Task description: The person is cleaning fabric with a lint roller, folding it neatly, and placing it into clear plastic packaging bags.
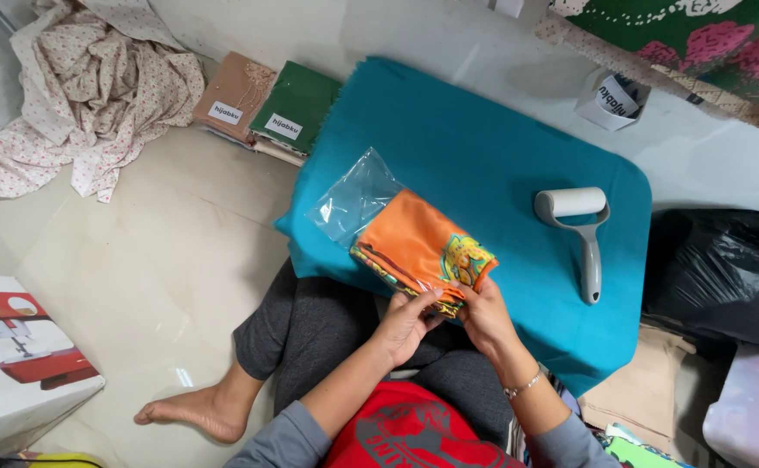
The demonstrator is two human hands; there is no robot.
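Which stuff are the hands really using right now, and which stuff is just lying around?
In use:
left hand and right hand, both gripping the folded orange cloth
clear plastic bag, with the cloth partly inside it
teal cloth spread underneath

Lying about:
lint roller
crumpled flowery fabric
brown and green folded packs
black plastic bag
small white box

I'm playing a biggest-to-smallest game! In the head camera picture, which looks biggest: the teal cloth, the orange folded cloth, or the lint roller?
1. Teal cloth
2. Orange folded cloth
3. Lint roller
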